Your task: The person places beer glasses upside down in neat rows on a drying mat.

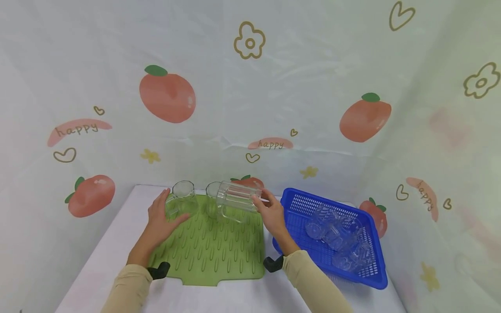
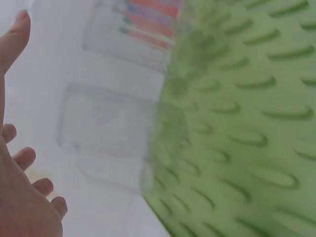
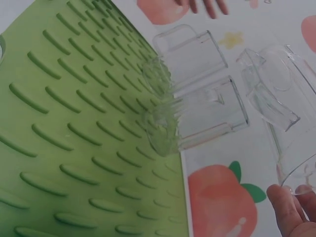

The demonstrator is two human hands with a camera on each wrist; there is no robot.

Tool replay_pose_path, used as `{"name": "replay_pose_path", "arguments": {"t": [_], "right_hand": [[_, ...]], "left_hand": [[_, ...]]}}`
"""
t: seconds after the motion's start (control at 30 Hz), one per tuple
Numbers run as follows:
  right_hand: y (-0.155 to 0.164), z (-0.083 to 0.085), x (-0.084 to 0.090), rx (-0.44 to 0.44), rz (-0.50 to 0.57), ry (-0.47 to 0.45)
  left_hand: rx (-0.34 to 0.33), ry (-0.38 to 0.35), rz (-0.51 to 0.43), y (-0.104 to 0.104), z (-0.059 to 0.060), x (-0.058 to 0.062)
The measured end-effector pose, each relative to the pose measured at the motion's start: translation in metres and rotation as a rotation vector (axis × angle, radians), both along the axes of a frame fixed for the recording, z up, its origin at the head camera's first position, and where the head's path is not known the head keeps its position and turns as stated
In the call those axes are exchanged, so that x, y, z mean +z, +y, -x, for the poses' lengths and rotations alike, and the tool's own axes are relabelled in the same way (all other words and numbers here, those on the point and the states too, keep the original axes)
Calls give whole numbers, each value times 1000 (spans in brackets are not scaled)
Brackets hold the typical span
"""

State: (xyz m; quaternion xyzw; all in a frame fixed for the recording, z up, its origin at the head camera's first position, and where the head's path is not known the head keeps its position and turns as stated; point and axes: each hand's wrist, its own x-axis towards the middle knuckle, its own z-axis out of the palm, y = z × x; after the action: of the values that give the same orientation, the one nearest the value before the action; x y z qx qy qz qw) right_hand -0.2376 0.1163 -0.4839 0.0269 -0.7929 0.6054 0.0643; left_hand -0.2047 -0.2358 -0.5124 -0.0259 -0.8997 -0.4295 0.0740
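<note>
My right hand grips a clear glass mug by one end. The mug lies nearly level in the air above the green ridged mat, its handle hanging downward. Two more glass mugs stand upright at the mat's back edge: a left mug and a middle mug, partly hidden behind the held one. Beside the left mug is my left hand, thumb spread away from the fingers. In the left wrist view that hand's fingers hold nothing and stand apart from the mugs.
A blue plastic basket sits to the right of the mat, with several clear glass pieces lying in it. Behind the white table rises a pale cloth backdrop printed with fruit and flowers.
</note>
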Motion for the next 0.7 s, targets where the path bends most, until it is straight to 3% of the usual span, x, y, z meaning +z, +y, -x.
{"name": "replay_pose_path", "arguments": {"t": [0.37, 0.7], "right_hand": [[-3, 2, 1, 8, 60, -23], [-10, 0, 0, 37, 106, -37]], "left_hand": [[-106, 73, -42, 40, 10, 41], [-206, 75, -64, 84, 22, 55]]}}
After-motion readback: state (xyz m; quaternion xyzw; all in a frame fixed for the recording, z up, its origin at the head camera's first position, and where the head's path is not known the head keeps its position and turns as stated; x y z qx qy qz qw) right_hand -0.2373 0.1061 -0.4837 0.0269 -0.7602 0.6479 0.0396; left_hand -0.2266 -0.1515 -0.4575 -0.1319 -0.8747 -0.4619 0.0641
